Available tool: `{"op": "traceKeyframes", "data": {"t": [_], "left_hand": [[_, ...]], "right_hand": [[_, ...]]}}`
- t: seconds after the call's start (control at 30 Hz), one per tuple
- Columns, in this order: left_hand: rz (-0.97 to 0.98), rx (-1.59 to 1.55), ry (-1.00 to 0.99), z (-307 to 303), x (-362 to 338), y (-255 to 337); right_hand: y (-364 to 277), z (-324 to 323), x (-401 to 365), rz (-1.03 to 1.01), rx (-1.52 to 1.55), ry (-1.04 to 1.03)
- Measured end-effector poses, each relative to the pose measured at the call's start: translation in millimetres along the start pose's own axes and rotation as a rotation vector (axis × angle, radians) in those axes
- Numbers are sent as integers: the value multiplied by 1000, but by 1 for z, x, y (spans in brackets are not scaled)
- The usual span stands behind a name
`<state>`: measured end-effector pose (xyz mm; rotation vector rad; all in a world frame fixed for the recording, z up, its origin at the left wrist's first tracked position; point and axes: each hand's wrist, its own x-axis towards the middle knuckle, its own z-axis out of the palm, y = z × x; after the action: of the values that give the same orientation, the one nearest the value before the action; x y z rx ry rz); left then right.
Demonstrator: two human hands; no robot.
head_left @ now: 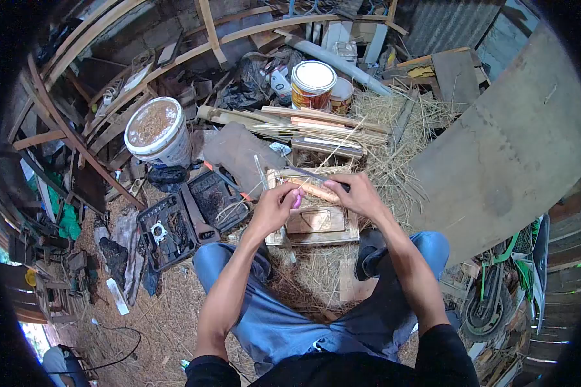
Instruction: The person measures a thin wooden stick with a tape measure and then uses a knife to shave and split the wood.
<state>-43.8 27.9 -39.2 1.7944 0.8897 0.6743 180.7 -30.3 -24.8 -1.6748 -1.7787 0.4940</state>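
My left hand (279,205) is closed on the left end of a pale strip of bamboo or wood (313,189). Something purple (297,199) shows at its fingertips. In my right hand (360,195) is a knife (308,173), gripped by its dark handle, the long blade pointing up and left just beyond the strip. Both hands are over a low wooden box-like stand (350,236) with a wooden block (316,220) on it. A long thin pale rod (261,173) slants past the stand's left side.
An open black tool case (168,248) lies to the left, near a white bucket of shavings (155,126). Bamboo strips (342,119) and a lidded paint bucket (314,84) are ahead. A large board (503,142) leans at the right, above a green motorbike (497,284).
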Motion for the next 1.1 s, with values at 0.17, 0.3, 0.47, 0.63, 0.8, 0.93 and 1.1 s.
{"op": "traceKeyframes", "data": {"t": [0.17,0.3,0.47,0.63,0.8,0.93,1.1], "left_hand": [[-9,-21,-57,-12,-18,-12],[-52,2,6,-11,-9,-12],[-67,-165,-94,8,-3,-2],[-39,-174,-156,-5,-10,3],[-22,-113,-128,-3,-10,-16],[-1,-55,-109,7,-10,4],[108,37,3,0,-14,2]], "right_hand": [[50,-42,11,327,8,315],[27,-19,-2,60,130,312],[-24,11,-13,-26,107,-102],[25,-19,8,188,208,236],[20,-14,-4,124,321,216],[-13,13,-14,-20,381,-36],[9,-28,4,411,587,188]]}}
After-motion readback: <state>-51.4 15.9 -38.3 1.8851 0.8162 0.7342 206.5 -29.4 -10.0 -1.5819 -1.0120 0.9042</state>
